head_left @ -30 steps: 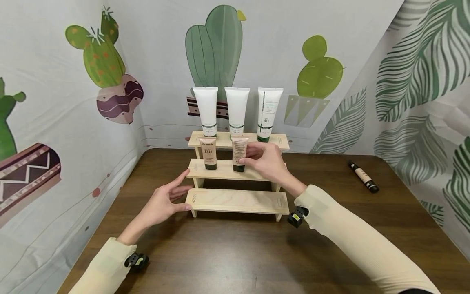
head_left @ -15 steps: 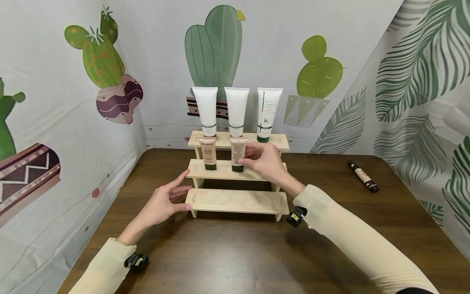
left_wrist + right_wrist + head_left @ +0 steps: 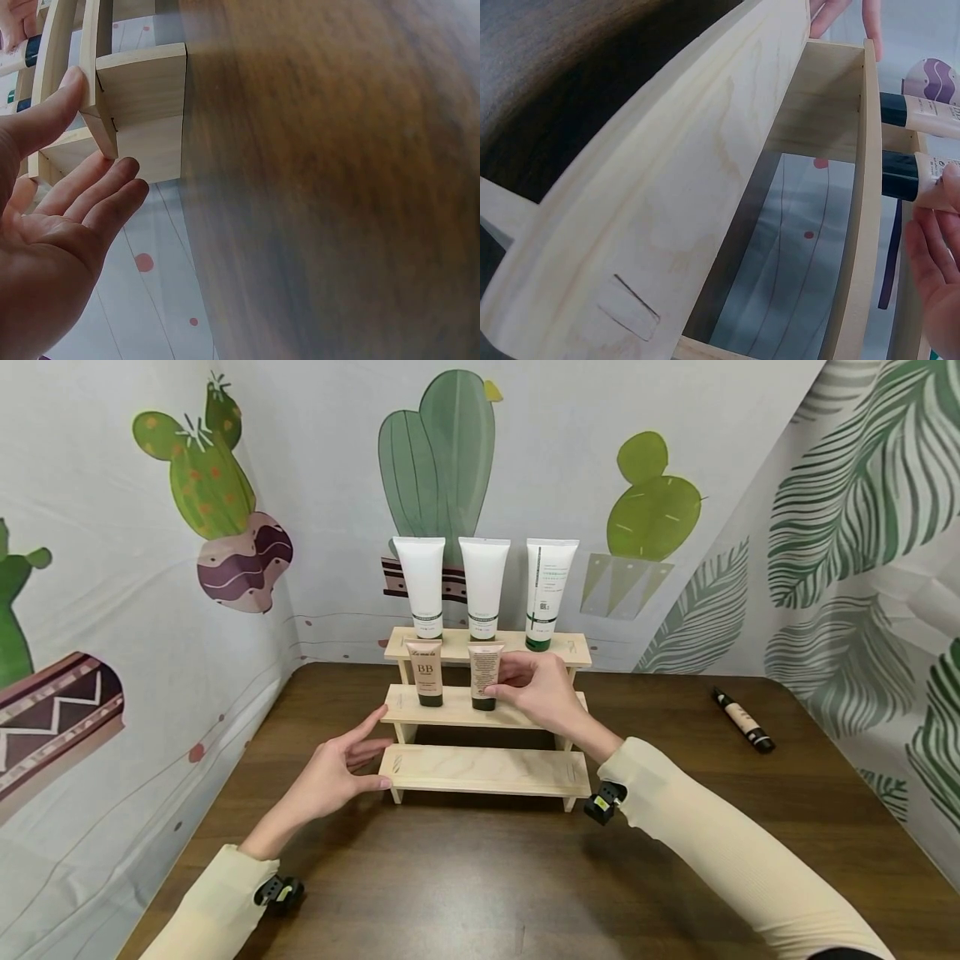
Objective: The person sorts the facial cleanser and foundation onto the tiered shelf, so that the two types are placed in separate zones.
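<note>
A three-tier wooden display stand (image 3: 480,770) stands on the table. My right hand (image 3: 546,692) pinches a small beige cosmetic tube (image 3: 486,668) between thumb and fingers; it is upright, black cap down on the middle tier, small print facing me. Left of it stands a matching tube (image 3: 425,672) marked BB. In the right wrist view the gripped tube's black cap (image 3: 900,175) sits right at the tier's board. My left hand (image 3: 337,772) touches the stand's left end with spread fingers, and in the left wrist view its thumb (image 3: 52,112) lies against a board edge.
On the top tier, three white tubes stand on their caps: a left one (image 3: 423,585), a middle one (image 3: 484,585) and a right one (image 3: 549,589). A dark tube with a beige label (image 3: 742,720) lies at the table's right. Behind hangs a printed cloth (image 3: 555,460).
My right hand has shifted the beige tube slightly left along the middle tier, toward the BB tube. The left hand stays at the stand's left end.
</note>
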{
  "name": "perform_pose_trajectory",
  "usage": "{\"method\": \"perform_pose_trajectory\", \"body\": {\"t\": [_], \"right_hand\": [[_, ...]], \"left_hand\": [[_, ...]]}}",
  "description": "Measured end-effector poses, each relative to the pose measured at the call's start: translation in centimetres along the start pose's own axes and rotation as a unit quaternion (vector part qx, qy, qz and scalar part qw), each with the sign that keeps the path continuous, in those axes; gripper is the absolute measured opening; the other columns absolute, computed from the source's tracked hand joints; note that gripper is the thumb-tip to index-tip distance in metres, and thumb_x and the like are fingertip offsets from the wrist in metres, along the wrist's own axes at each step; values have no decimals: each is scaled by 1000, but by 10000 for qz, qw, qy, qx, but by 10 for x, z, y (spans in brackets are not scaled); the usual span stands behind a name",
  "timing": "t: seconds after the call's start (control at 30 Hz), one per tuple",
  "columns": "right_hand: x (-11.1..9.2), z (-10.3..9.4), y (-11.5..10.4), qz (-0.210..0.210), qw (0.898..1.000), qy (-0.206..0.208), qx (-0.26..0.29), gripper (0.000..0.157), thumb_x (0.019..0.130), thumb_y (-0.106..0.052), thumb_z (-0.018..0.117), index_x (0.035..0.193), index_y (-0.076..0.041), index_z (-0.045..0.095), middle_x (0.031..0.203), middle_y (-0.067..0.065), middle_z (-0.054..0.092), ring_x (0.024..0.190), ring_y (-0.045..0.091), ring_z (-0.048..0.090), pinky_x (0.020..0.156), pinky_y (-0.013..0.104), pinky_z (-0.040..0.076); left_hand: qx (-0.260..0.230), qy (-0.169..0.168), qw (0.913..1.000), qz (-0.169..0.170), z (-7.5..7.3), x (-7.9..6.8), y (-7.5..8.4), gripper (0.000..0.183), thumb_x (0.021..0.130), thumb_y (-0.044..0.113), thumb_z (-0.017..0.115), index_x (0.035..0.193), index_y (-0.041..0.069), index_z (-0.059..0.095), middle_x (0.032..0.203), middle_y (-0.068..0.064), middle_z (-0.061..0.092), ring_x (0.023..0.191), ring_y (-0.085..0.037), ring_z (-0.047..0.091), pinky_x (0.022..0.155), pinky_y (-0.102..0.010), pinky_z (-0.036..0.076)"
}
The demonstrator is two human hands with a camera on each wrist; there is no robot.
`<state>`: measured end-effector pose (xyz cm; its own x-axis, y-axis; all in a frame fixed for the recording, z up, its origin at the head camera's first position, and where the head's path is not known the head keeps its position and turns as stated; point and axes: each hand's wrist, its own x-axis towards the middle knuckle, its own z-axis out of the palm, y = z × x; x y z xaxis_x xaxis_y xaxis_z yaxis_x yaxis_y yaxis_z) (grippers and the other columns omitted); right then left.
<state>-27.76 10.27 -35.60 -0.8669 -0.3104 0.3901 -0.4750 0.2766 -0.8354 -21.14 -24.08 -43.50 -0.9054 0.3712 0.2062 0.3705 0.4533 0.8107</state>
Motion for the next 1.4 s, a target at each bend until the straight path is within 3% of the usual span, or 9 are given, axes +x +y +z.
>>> {"method": "perform_pose_trajectory", "body": {"t": [0.63, 0.87, 1.1, 1.4], "right_hand": [[-1, 0, 0, -26, 10000, -39, -11, 34, 84, 3, 87, 117, 2, 78, 101, 15, 78, 87, 28, 76, 77, 31, 65], [-2, 1, 0, 28, 10000, 28, -42, 38, 84, 6, 86, 120, 6, 75, 104, 20, 77, 90, 35, 76, 78, 37, 65], [-1, 0, 1, 10, 10000, -23, 40, 35, 85, 3, 87, 118, 2, 78, 102, 15, 79, 88, 29, 76, 77, 30, 64], [-6, -2, 2, 68, 9997, -52, 233, 33, 86, 1, 86, 118, 2, 77, 103, 11, 79, 91, 26, 76, 83, 31, 64]], "left_hand": [[-21, -8, 10000, -46, 1, -1, 0, 110, 79, 0, 92, 168, 26, 32, 134, -18, 69, 122, -38, 67, 104, -50, 54], [-42, -2, 10000, -47, 1, 0, 0, 110, 79, -1, 92, 168, 26, 32, 134, -18, 69, 122, -38, 67, 104, -50, 54], [-4, -2, 10000, -46, 0, 0, 1, 110, 80, 0, 92, 168, 26, 32, 133, -18, 69, 122, -38, 67, 104, -50, 54], [-36, -9, 10000, -41, 0, 0, 0, 110, 79, -1, 92, 168, 25, 32, 134, -19, 69, 121, -37, 67, 103, -50, 55]]}}
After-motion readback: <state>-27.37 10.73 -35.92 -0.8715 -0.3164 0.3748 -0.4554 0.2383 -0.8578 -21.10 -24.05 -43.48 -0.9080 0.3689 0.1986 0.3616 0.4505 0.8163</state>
